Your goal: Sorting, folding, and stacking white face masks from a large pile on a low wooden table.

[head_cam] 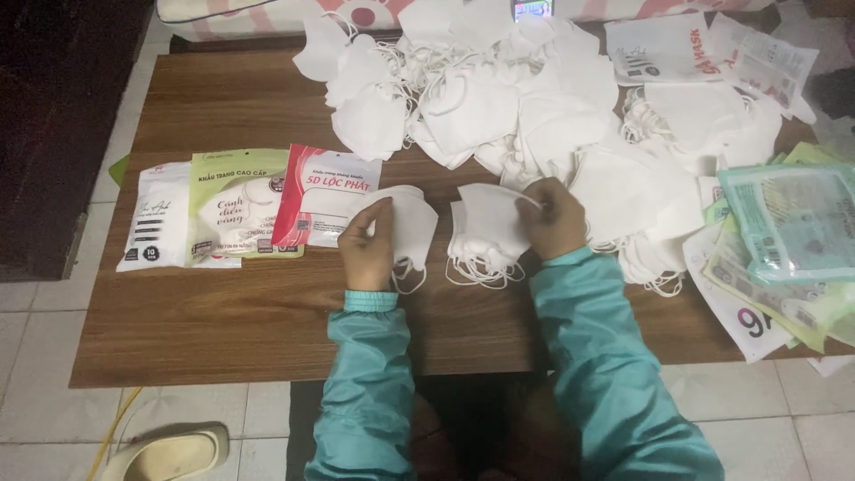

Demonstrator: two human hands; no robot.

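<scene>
My left hand [367, 244] pinches a folded white face mask [413, 221] and holds it just above the wooden table [223, 303]. My right hand [554, 217] rests on a small stack of white masks [485, 233] with loose ear loops, its fingers gripping the top mask's right edge. Both arms wear teal sleeves. A large loose heap of white masks [499, 107] covers the far half of the table.
Three sealed mask packets lie in a row at left: white [151, 218], green [239, 203], red-and-white [321, 191]. Flat empty packaging [788, 227] is piled at the right edge. A phone [533, 9] stands at the far edge. A sandal [169, 454] lies on the tiled floor.
</scene>
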